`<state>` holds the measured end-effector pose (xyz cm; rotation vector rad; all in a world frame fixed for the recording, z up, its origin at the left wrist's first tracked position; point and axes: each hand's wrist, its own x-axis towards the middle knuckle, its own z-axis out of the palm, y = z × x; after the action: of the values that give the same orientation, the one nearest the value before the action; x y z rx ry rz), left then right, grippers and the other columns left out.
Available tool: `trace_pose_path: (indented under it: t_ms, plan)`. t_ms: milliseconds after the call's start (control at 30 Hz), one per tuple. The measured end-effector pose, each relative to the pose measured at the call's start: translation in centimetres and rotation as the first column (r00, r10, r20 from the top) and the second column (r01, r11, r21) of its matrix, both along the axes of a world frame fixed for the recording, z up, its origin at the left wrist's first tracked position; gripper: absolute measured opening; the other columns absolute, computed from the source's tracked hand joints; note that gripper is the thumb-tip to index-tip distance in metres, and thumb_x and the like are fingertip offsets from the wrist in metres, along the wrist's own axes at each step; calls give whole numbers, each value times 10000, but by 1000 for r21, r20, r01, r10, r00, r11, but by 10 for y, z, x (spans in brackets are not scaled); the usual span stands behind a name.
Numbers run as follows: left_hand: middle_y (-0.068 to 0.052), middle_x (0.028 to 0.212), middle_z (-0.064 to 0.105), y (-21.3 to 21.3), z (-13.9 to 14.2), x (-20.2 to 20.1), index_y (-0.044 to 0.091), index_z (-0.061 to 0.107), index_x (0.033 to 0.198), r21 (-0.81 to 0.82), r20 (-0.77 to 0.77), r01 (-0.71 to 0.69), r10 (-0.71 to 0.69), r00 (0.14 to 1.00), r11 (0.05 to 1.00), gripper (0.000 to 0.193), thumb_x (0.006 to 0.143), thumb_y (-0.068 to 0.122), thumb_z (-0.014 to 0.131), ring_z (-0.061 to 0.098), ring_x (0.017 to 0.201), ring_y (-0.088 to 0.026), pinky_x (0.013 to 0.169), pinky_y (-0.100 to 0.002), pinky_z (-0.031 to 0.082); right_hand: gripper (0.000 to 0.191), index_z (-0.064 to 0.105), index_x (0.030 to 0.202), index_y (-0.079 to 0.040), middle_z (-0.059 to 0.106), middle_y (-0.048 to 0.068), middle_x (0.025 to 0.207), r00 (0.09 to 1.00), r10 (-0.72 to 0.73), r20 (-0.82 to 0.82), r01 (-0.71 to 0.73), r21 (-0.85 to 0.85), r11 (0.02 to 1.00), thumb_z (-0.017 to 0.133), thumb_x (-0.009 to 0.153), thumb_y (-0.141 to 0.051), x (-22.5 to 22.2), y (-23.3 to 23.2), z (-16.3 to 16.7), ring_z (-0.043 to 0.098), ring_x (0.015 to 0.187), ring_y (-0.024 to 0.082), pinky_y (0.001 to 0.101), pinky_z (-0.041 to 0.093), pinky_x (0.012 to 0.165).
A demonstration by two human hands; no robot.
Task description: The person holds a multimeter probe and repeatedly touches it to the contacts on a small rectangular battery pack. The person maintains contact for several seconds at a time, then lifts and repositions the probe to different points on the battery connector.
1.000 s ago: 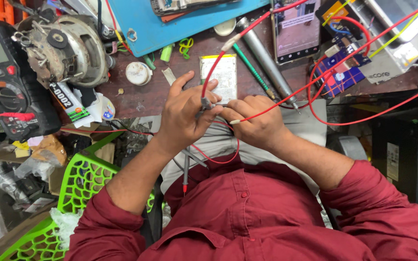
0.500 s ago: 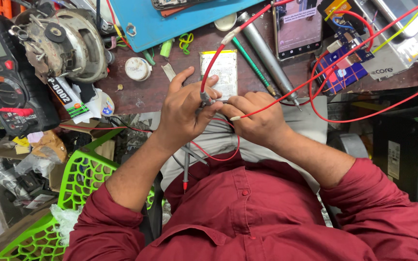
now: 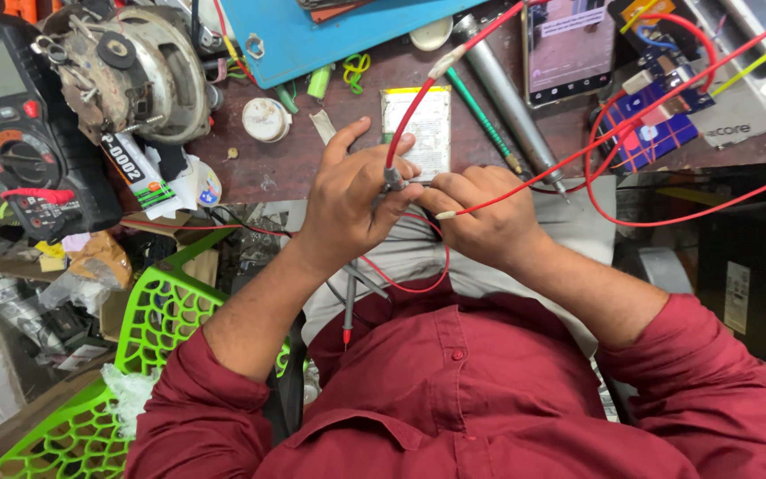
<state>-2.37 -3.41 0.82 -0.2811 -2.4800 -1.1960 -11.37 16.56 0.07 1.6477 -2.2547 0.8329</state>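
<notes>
Here, a small metal clip [image 3: 394,180] on a red wire [image 3: 410,115] is pinched between the fingers of the left hand [image 3: 347,200], just above the lap. Another red wire's tip [image 3: 447,214] is clamped by the right hand [image 3: 485,213], touching the left, near a flat silver battery [image 3: 427,120] on the table [image 3: 285,173].

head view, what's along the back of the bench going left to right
black multimeter → grey motor housing → small round white disc → flat silver battery pack → phone → blue circuit board
</notes>
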Motion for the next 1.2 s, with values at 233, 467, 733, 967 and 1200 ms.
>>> trace_pose_path:
  t_ms: [233,467,733,967,1200]
  plan:
    - [-35,1056,749,-2,-3,0,98,534,1191,-2,5,-7,7,1000,1000,271,1029,201,725,732,1134,-249,1183,-589,384,114,744,1024,-162,694,-8,957,1000,20,-2,-20,-1,1000,745,923,-110,-1,-1,-3,593,709,192,366,441,621]
    - [-30,1041,741,1,-7,-4,106,515,1174,5,-3,-8,8,1000,1000,261,1039,198,719,731,1174,-260,1191,-588,380,123,747,1022,-160,692,-8,958,1000,21,0,-21,-3,1000,740,920,-92,-6,2,-7,590,703,195,371,438,615]
    - [-26,1043,746,3,-6,-5,107,509,1191,-6,-8,-14,14,1000,1000,284,1032,194,728,727,1184,-268,1185,-592,381,93,742,1021,-162,698,-12,964,1000,13,7,-13,-11,1000,749,950,-103,-7,3,-6,589,707,192,366,434,615]
    - [-31,1043,750,4,-8,-4,107,505,1198,-2,-12,-12,12,1000,1000,293,1034,195,731,729,1168,-257,1186,-594,378,91,746,1027,-164,700,-11,968,1000,17,2,-17,-4,1000,746,960,-104,-6,4,-6,590,712,191,366,437,625]
    - [-33,1044,748,4,-6,-1,116,490,1215,-5,-13,-8,8,1000,1000,289,1051,184,718,724,1203,-261,1191,-584,378,140,748,1041,-170,702,-12,978,999,24,21,-24,6,1000,727,937,-77,-4,6,-4,593,723,191,367,439,635]
